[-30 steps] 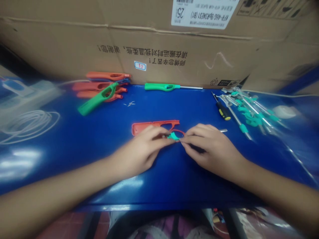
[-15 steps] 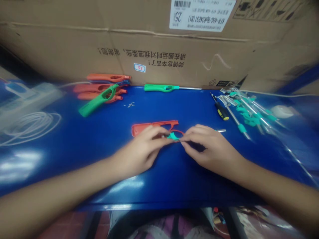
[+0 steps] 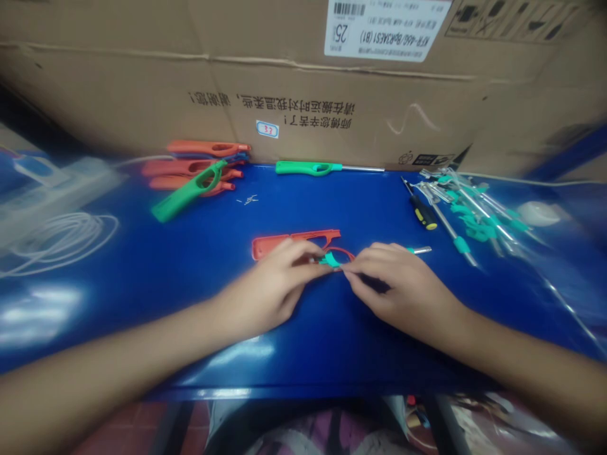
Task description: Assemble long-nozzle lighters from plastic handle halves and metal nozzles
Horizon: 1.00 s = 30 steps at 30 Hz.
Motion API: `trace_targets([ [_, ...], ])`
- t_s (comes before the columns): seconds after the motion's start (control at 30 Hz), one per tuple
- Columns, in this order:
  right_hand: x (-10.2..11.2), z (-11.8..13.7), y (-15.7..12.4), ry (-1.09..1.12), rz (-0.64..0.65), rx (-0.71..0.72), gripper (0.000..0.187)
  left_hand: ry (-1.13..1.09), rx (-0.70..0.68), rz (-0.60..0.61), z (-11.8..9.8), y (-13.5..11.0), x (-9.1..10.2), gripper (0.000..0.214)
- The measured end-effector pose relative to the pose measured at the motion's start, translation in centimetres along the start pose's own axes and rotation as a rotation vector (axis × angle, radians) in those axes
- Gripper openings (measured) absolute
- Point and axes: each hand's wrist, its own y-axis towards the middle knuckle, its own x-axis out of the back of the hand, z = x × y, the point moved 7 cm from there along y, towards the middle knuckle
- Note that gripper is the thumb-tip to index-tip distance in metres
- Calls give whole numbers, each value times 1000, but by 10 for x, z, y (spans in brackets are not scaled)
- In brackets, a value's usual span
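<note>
Teal piece [image 3: 331, 260] held in left grip [image 3: 327, 260], right grip [image 3: 346, 264] narrow just beside, contents unclear

Blue table [image 3: 360, 344]: orange shell [image 3: 269, 245], green lighter [image 3: 298, 167], screwdriver [image 3: 421, 212], metal rods [image 3: 446, 222].

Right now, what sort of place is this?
Probably a small assembly or repair bench: a hollow orange shell lies by the left hand, with a screwdriver off to the right and metal rods with teal fittings heaped beside it.
</note>
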Motion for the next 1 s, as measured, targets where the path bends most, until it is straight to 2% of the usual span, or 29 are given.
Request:
trace_targets([
  [0.23, 1, 7, -3, -90, -15, 59, 20, -7, 15, 2, 0, 0, 0, 43],
  [0.5, -2, 3, -1, -6, 37, -17, 16, 3, 35, 12, 1, 0, -2, 42],
  [0.67, -3, 5, -2, -24, 48, 8, 20, 16, 21, 19, 0, 0, -3, 41],
  [0.9, 8, 8, -2, -56, -40, 50, 22, 11, 17, 42, 0, 0, -3, 44],
  [1.0, 13, 5, 0, -51, -93, 34, 19, 13, 5, 16, 2, -2, 0, 41],
])
